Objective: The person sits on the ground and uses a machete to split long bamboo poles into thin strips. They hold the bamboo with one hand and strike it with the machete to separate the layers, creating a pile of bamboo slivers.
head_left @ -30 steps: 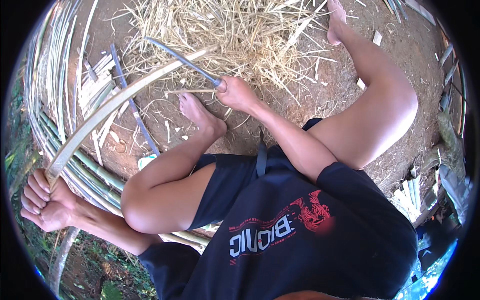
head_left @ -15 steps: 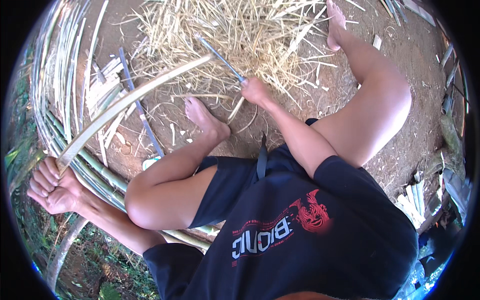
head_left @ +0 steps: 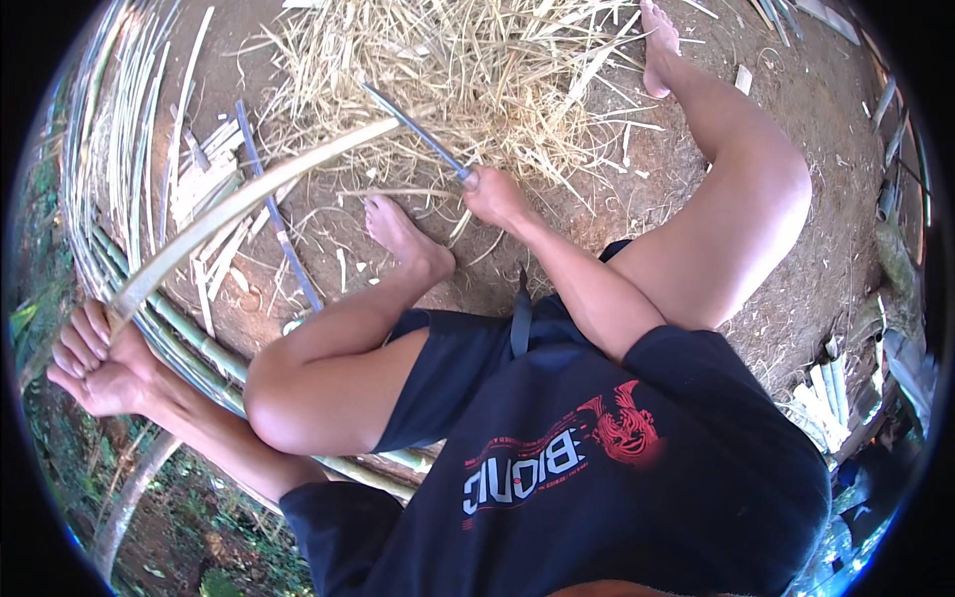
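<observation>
A long, pale bamboo strip slants from the far left up toward the middle, bending slightly. My left hand is closed around its lower end, beside my bent left knee. In the middle, my right hand grips the handle of a long, narrow knife, mostly hidden inside the fingers. The dark blade points up and left. It crosses the strip's far end and appears to touch it there. Beyond the blade lies a heap of thin, curly bamboo shavings on the ground.
Long bamboo strips lie in a bundle along the left, with green poles nearer my knee. Short split pieces sit beside a dark, narrow length. My bare feet rest on brown soil. More cut pieces lie at right.
My right hand and the knife have shifted a little left and down along the strip. The strip and my left hand have moved slightly left.
</observation>
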{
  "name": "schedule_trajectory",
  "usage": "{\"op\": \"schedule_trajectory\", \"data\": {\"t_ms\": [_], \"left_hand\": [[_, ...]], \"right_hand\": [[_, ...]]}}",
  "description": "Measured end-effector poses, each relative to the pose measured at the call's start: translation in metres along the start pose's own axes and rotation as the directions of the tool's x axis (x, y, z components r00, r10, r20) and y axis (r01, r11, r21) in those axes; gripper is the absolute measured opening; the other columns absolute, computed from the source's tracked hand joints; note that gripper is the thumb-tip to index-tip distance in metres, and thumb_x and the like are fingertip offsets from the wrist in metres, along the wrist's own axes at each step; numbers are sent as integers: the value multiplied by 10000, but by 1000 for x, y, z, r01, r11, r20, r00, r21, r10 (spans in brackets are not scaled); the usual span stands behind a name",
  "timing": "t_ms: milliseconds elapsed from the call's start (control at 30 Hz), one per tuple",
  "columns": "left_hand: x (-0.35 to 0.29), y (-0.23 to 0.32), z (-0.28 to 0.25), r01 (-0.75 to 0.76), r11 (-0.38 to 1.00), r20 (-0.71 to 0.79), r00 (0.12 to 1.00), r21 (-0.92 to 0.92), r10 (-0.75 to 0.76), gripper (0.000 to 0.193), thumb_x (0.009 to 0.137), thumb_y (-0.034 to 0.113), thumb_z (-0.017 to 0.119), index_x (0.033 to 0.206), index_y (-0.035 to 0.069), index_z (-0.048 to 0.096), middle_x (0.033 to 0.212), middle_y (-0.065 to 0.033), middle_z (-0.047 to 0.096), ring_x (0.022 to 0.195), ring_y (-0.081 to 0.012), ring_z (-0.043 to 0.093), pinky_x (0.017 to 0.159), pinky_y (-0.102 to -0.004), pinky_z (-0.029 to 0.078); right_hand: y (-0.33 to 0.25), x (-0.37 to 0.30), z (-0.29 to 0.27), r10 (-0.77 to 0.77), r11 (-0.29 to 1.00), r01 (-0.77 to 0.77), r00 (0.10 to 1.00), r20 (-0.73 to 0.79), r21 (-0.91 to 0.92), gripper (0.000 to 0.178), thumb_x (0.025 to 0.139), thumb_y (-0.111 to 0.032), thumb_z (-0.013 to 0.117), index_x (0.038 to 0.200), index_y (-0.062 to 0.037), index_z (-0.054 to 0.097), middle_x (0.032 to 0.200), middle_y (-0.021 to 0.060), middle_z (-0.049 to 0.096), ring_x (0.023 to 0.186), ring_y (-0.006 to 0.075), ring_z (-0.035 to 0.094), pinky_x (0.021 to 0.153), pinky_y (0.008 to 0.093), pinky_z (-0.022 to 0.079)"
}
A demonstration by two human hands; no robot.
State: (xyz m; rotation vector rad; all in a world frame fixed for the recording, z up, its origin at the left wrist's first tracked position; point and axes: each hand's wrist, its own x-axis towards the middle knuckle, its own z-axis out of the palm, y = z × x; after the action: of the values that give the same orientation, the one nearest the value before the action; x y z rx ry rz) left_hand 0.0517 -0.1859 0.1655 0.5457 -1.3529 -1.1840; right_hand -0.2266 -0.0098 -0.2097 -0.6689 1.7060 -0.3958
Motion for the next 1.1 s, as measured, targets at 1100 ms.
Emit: {"op": "schedule_trajectory", "data": {"t_ms": [1100], "left_hand": [[-66, 14, 100, -283, 937, -398, 851, 203, 343, 390, 1064, 352, 361, 728, 156, 395, 777, -7, 407, 794, -143, 414, 784, -307, 343]], "right_hand": [[-125, -150, 2, -596, 801, 598, 793, 127, 19, 286, 847, -179, 612, 1045, 21, 664, 753, 195, 655, 708, 305, 647, 687, 387, 526]]}}
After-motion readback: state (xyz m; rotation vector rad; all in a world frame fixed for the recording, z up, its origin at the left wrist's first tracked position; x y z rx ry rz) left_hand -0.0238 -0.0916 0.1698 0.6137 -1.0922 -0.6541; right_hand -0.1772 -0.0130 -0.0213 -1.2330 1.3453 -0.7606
